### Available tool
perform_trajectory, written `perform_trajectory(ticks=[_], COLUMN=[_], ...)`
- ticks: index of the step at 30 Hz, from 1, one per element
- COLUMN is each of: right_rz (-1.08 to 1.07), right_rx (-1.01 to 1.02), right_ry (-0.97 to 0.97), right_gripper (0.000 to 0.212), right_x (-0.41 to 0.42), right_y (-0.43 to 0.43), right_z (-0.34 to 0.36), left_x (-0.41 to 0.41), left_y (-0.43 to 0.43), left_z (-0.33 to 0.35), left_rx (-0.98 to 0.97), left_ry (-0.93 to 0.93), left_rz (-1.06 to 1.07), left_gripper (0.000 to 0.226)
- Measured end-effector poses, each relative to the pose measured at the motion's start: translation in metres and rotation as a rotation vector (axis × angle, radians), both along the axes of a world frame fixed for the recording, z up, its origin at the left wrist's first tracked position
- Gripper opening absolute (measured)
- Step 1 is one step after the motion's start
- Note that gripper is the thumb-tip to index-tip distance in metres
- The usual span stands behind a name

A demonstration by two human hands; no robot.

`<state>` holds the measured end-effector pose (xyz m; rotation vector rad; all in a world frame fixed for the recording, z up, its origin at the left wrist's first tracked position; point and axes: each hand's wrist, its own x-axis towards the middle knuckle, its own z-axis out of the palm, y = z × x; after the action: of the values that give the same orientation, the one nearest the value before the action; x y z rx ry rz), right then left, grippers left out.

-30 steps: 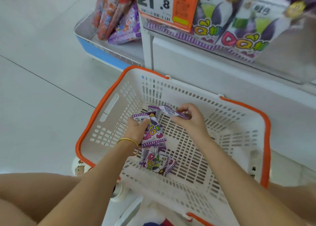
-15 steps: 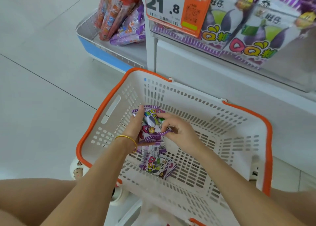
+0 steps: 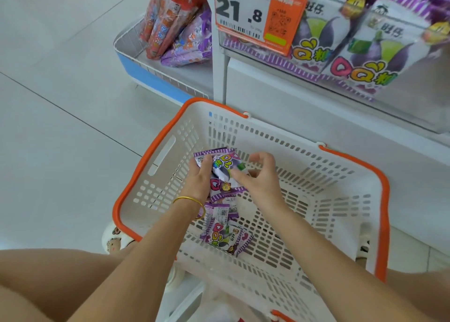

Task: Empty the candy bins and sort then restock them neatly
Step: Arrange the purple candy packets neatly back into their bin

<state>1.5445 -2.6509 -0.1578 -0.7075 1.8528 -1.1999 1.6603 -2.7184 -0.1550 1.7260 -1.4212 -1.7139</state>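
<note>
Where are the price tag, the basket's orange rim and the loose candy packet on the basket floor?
price tag (image 3: 233, 10): head view, white panel, on the printed number.
orange rim (image 3: 384, 224): head view, right-hand edge of the basket.
loose candy packet (image 3: 224, 236): head view, middle of its printed front.

Pale glossy floor tiles (image 3: 60, 163) fill the left side, crossed by a thin dark grout line (image 3: 73, 115). A white shelf unit (image 3: 304, 117) stands at the right, its upright post (image 3: 219, 78) beside a low rack (image 3: 151, 78) with a blue front and white wire rail. The light is bright and even.
</note>
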Motion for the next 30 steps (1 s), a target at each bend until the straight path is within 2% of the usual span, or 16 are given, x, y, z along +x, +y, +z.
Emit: perform_trajectory(ticks=[3, 5, 7, 9, 11, 13, 16, 19, 22, 24, 26, 28, 29, 30], right_rz=[0.066, 0.012, -0.082, -0.011, 0.187, 0.327, 0.351, 0.312, 0.221, 0.177, 0.163, 0.121, 0.100, 0.091], right_rx=[0.179, 0.168, 0.083, 0.021, 0.015, 0.044, 0.067, 0.003, -0.061, -0.100, -0.125, -0.115, -0.101, -0.099], right_ry=[-0.127, -0.293, -0.414, -0.277, -0.056, 0.001, 0.071, 0.118, 0.120, 0.195, 0.264, 0.213, 0.170, 0.128], right_gripper=[0.032, 0.028, 0.015, 0.026, 0.046, 0.054, 0.032, 0.015, 0.017, 0.017, 0.013, 0.014, 0.015, 0.015], right_x=[-0.009, -0.020, -0.033, -0.052, -0.067, -0.075, -0.071, -0.055, -0.043, -0.036, -0.029, -0.024, -0.021, -0.016], right_y=[0.005, 0.008, 0.012, 0.017, 0.023, 0.027, 0.023, 0.018, 0.012, 0.009, 0.005, 0.001, -0.001, -0.004], right_z=[0.003, 0.012, 0.027, 0.041, 0.056, 0.070, 0.077, 0.064, 0.044, 0.031, 0.021, 0.014, 0.010, 0.007], left_x=[0.001, 0.001, 0.001, 0.001, 0.002, 0.000, -0.003, -0.007, -0.011, -0.012, -0.012, -0.010, -0.009, -0.008], left_y=[0.002, 0.002, 0.002, 0.002, 0.001, 0.005, 0.009, 0.012, 0.014, 0.015, 0.015, 0.015, 0.014, 0.013], left_z=[0.004, 0.006, 0.008, 0.014, 0.016, 0.025, 0.031, 0.029, 0.026, 0.023, 0.019, 0.016, 0.012, 0.009], left_rx=[-0.058, -0.058, -0.074, -0.106, -0.146, -0.201, -0.225, -0.198, -0.121, -0.052, 0.013, 0.092, 0.107, 0.111], left_ry=[0.021, 0.034, 0.031, 0.011, 0.021, 0.033, 0.020, -0.001, 0.011, 0.050, 0.064, 0.086, 0.132, 0.169], left_rz=[-0.011, 0.002, 0.004, -0.020, -0.047, -0.087, -0.183, -0.291, -0.352, -0.340, -0.322, -0.314, -0.303, -0.278], left_gripper=[0.061, 0.060, 0.060, 0.059, 0.054, 0.047, 0.045, 0.050, 0.055, 0.063, 0.088, 0.107, 0.104, 0.090])
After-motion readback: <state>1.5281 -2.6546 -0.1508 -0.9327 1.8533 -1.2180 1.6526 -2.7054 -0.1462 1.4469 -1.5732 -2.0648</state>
